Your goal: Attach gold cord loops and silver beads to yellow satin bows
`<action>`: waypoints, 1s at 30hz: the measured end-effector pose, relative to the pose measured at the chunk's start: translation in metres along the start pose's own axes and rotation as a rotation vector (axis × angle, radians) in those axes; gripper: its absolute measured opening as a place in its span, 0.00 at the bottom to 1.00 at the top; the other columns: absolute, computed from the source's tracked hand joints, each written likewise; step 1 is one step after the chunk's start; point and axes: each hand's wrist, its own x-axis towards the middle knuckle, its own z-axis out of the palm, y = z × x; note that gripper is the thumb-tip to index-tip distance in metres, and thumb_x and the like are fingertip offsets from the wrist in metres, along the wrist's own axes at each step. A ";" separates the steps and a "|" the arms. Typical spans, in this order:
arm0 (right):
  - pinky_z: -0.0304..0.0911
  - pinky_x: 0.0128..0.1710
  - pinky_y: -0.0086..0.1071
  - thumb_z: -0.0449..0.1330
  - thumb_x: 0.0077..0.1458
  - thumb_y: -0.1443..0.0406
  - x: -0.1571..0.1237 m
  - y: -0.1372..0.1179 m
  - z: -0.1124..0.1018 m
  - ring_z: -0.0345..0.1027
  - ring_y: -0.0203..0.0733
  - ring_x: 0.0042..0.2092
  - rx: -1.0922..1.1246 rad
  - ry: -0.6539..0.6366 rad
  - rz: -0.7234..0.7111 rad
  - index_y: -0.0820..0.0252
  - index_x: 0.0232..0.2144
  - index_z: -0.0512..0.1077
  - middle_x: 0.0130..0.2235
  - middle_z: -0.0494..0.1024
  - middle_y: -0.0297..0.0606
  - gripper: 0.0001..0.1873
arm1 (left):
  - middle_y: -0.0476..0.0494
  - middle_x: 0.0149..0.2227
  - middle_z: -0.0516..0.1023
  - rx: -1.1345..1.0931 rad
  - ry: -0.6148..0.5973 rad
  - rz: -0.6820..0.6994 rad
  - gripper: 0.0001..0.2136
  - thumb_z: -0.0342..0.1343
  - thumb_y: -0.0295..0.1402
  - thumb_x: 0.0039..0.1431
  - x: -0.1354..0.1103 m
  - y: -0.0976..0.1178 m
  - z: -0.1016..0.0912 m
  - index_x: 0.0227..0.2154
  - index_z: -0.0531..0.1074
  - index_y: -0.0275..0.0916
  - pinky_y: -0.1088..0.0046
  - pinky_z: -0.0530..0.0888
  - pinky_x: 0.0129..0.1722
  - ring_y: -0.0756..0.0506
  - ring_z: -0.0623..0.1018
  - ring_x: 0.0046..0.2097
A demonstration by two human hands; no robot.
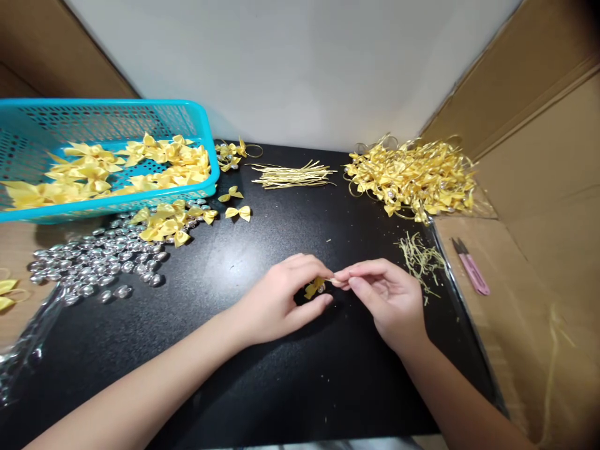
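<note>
A yellow ribbon bow with a silver bead (314,289) shows in the gap between the thumb and fingers of my left hand (288,297). That hand is arched over the black board, thumb apart from the forefinger, its fingertips beside the bow's gold cord (332,280). My right hand (387,300) is closed in a pinch on this cord, just right of the bow, and its fingertips meet those of the left. The fingers partly cover the cord, so its far end is hidden.
At the left, a blue basket (206,144) holds yellow bows, with silver beads (126,256) before it. Gold cords (295,175) lie at the back. A heap of corded bows (412,178), cord scraps (422,259) and pink thread snips (471,267) lie right. Cardboard walls flank the board.
</note>
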 end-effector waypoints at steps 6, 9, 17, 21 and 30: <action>0.75 0.41 0.29 0.62 0.56 0.74 0.002 0.005 0.000 0.79 0.36 0.38 -0.225 -0.022 -0.160 0.54 0.34 0.78 0.35 0.83 0.34 0.10 | 0.50 0.23 0.74 -0.766 0.134 -0.419 0.17 0.56 0.43 0.61 0.001 -0.005 0.007 0.22 0.73 0.36 0.80 0.67 0.28 0.54 0.71 0.26; 0.74 0.39 0.30 0.62 0.54 0.76 0.002 0.004 0.003 0.78 0.37 0.36 -0.354 -0.096 -0.283 0.58 0.32 0.78 0.33 0.83 0.37 0.09 | 0.50 0.26 0.78 -1.082 0.265 -0.551 0.14 0.64 0.45 0.53 0.002 -0.009 0.013 0.25 0.78 0.38 0.81 0.70 0.31 0.54 0.74 0.29; 0.72 0.35 0.31 0.64 0.52 0.77 0.004 0.004 0.006 0.76 0.37 0.33 -0.399 -0.117 -0.413 0.61 0.33 0.79 0.31 0.83 0.40 0.09 | 0.44 0.36 0.84 -0.650 0.233 -0.507 0.08 0.64 0.37 0.54 -0.004 -0.008 0.018 0.34 0.83 0.41 0.75 0.71 0.37 0.48 0.78 0.36; 0.70 0.34 0.32 0.64 0.52 0.77 0.003 0.006 0.006 0.73 0.36 0.32 -0.429 -0.097 -0.417 0.59 0.34 0.80 0.31 0.82 0.37 0.11 | 0.43 0.31 0.82 -0.500 0.095 -0.436 0.11 0.59 0.37 0.58 -0.006 -0.007 0.014 0.37 0.83 0.38 0.74 0.69 0.32 0.48 0.75 0.32; 0.69 0.35 0.30 0.65 0.53 0.72 0.000 0.012 0.007 0.73 0.36 0.35 -0.214 -0.100 -0.055 0.54 0.32 0.81 0.32 0.80 0.34 0.08 | 0.53 0.19 0.63 -0.425 -0.035 -0.451 0.12 0.59 0.39 0.57 -0.006 -0.006 0.014 0.30 0.81 0.33 0.76 0.54 0.22 0.54 0.57 0.24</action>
